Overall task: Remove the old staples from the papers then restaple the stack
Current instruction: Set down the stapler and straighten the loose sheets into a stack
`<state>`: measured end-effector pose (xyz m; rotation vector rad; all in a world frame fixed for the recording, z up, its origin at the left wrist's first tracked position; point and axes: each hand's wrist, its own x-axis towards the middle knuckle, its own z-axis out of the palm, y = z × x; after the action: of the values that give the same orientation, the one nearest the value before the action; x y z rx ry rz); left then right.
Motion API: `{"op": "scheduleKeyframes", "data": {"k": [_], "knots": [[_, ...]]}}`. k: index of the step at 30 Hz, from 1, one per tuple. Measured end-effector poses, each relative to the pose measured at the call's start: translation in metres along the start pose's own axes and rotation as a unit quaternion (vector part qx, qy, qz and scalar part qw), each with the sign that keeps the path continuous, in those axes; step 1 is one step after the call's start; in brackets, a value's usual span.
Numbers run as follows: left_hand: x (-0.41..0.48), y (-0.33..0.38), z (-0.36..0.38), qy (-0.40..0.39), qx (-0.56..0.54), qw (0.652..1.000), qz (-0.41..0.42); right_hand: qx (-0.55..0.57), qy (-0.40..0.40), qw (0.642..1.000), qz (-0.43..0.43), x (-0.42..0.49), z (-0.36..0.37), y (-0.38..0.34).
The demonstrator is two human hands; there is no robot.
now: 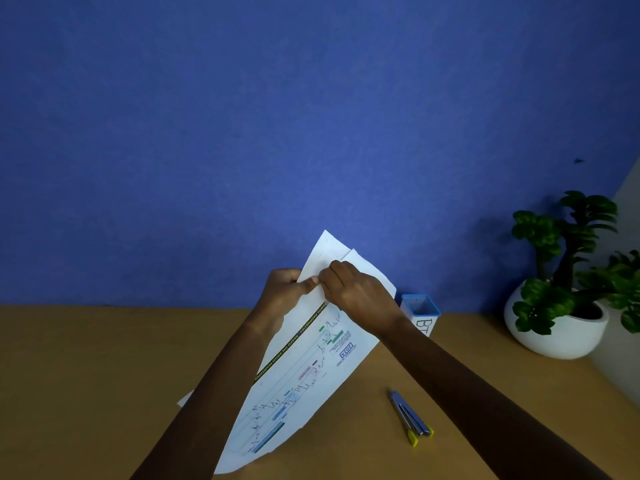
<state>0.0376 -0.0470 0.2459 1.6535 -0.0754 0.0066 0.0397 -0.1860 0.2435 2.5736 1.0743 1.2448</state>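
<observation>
A stack of printed papers [304, 379] is held tilted up off the wooden desk [86, 375], its far end raised toward the blue wall. My left hand [282, 294] grips the papers' upper left edge, thumb on the front. My right hand [356, 294] pinches the sheets right beside that thumb, fingertips pressed at the top margin. Any staple there is too small to see. A grey stapler [412, 419] with yellow tips lies on the desk to the right of the papers, untouched.
A white box with a blue rim [420, 311] stands at the desk's back, behind my right wrist. A green plant in a round white pot [557, 323] sits at the far right. Another sheet's corner [185, 400] pokes out under my left forearm.
</observation>
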Motion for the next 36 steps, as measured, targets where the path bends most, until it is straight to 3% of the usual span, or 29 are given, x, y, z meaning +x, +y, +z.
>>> {"op": "scheduleKeyframes", "data": {"k": [8, 17, 30, 36], "knots": [[-0.001, -0.006, 0.003, -0.007, 0.009, 1.000, -0.008, -0.006, 0.018, 0.996, -0.082, -0.003, 0.002, 0.009], [-0.003, -0.007, -0.002, -0.004, 0.013, 1.000, -0.014, 0.019, 0.014, 0.999, -0.034, -0.012, 0.005, 0.004], [-0.002, -0.012, 0.001, -0.003, -0.002, 1.000, -0.023, 0.000, 0.003, 0.996, -0.089, -0.007, 0.004, 0.007], [-0.001, -0.014, 0.008, 0.033, 0.030, 0.999, 0.018, 0.003, -0.007, 0.997, -0.078, -0.008, 0.007, 0.008]]}}
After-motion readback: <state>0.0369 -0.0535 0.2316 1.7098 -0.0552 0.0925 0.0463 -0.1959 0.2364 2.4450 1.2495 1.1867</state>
